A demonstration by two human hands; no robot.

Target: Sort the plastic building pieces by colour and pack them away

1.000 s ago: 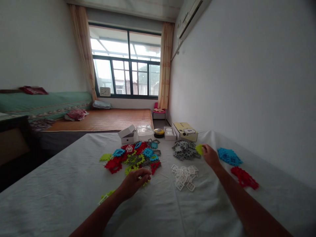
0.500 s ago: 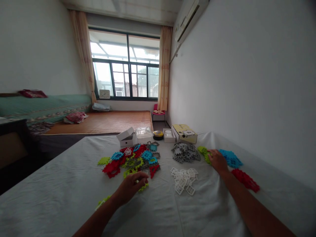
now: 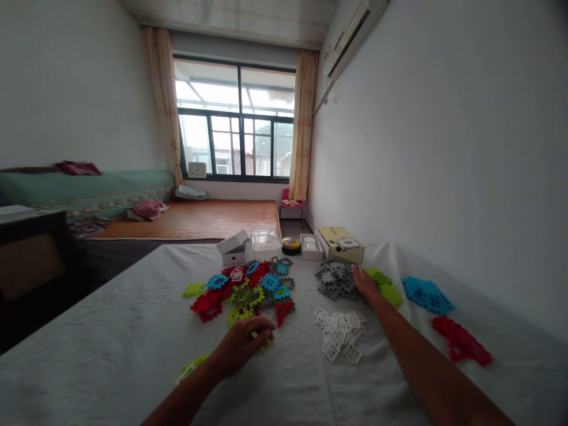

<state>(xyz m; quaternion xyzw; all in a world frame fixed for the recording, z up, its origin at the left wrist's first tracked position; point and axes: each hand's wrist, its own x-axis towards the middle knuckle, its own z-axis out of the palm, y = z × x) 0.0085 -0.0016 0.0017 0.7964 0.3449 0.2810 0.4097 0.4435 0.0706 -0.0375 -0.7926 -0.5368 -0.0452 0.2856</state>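
My left hand (image 3: 244, 343) rests on the white cloth, its fingers curled round a yellow-green piece at the near edge of the mixed pile of plastic building pieces (image 3: 246, 287). My right hand (image 3: 364, 281) lies between the grey pile (image 3: 333, 278) and the yellow-green pile (image 3: 385, 285), its fingers bent down on the cloth; whether anything is under them is hidden. A white pile (image 3: 339, 331) sits just in front of my right forearm. Blue pieces (image 3: 426, 294) and red pieces (image 3: 461, 345) lie further right.
Small boxes stand along the table's far edge: a white open box (image 3: 234, 247), a clear tub (image 3: 265, 242), a round tin (image 3: 291, 244), a white tray (image 3: 311, 246) and a yellow carton (image 3: 342, 242). A wall runs along the right; a bed platform lies beyond the table.
My right hand set a yellow-green piece down on the pile to the right of the grey pieces, then drew back left towards the grey pile. My left hand stayed in place.
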